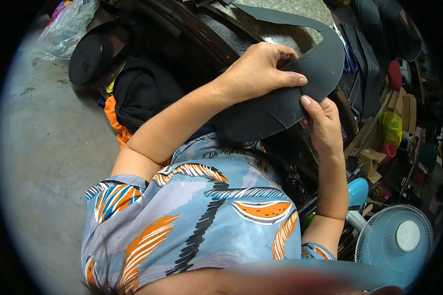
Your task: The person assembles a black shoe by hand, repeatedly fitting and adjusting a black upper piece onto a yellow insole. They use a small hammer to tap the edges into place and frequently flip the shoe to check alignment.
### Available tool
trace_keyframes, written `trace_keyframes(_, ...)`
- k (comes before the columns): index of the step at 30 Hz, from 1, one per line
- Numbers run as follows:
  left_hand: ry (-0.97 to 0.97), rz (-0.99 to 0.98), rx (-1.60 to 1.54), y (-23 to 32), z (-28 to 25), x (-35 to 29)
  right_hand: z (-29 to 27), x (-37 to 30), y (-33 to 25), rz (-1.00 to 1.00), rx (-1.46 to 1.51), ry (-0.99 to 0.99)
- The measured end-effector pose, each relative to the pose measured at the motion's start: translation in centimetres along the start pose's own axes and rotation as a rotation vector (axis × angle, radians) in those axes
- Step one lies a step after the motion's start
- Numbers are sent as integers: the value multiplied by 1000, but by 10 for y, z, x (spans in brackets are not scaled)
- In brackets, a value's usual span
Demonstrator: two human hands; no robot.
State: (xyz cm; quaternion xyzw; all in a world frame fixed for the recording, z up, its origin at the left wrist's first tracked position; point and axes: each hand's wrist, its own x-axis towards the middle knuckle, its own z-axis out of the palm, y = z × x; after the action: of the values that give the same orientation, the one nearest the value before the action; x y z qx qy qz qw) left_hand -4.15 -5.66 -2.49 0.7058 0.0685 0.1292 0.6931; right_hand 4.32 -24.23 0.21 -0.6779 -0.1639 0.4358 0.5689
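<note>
Two-handed pinch on dark curved sheet (326, 69), upper centre

Left hand (261, 69): upper centre of frame, thumb on the sheet's upper face, fingers partly hidden. Right hand (326, 123): right of centre, thumb tip on the sheet's lower edge, just below the left thumb tip; thumbs near each other, apart. Sheet bears a dotted line near its upper right; one strip curves to the top of the frame. Patterned shirt (202, 221): lower centre. Fan (394, 241): lower right. Clear plastic bag (71, 29): upper left. Black cloth (145, 93) on orange cloth (115, 118): left of centre. Yellow bag (391, 129): right side.
</note>
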Motion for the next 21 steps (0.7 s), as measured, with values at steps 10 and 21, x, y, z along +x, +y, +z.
trace_keyframes(10, -104, -328, -796, -16, -8, -7, -7, -6, 23, -256, -189, -30)
trace_keyframes(21, -481, 253, -161, 29, -13, -41, -66, 40, -24, -68, 339, -288)
